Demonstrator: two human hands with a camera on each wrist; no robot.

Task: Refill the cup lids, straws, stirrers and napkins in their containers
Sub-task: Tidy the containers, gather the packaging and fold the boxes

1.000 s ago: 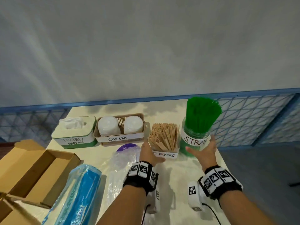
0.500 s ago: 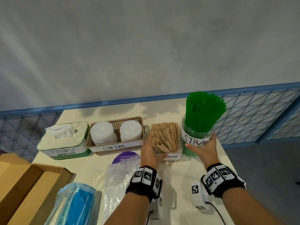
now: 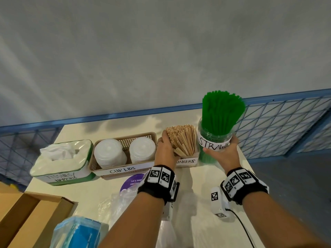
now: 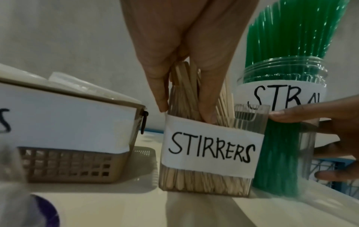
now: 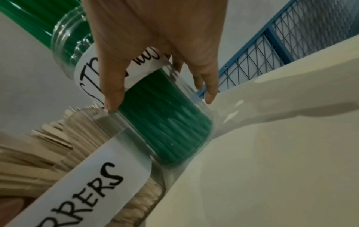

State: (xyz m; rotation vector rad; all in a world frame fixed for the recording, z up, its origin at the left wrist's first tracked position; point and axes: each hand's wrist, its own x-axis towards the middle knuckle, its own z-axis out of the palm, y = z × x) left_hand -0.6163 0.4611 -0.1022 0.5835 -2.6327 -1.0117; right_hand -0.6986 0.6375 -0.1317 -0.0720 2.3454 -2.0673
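Both hands (image 3: pixel 165 151) on refill containers (image 4: pixel 209 153)

A cardboard box (image 3: pixel 32 217) sits by a blue railing (image 3: pixel 279 129).

Labels: "STIRRERS" box (image 4: pixel 205 155), "CUP LIDS" basket (image 3: pixel 123 169).

Head cam: high, pitched forward-down over the cream table (image 3: pixel 206 194), wall at 12 o'clock. Left wrist cam: low, very close, facing the clear box of wooden stirrers (image 4: pixel 209 150). Right wrist cam: low, rolled, tight on the clear jar of green straws (image 5: pixel 167 126). All three share box and jar.
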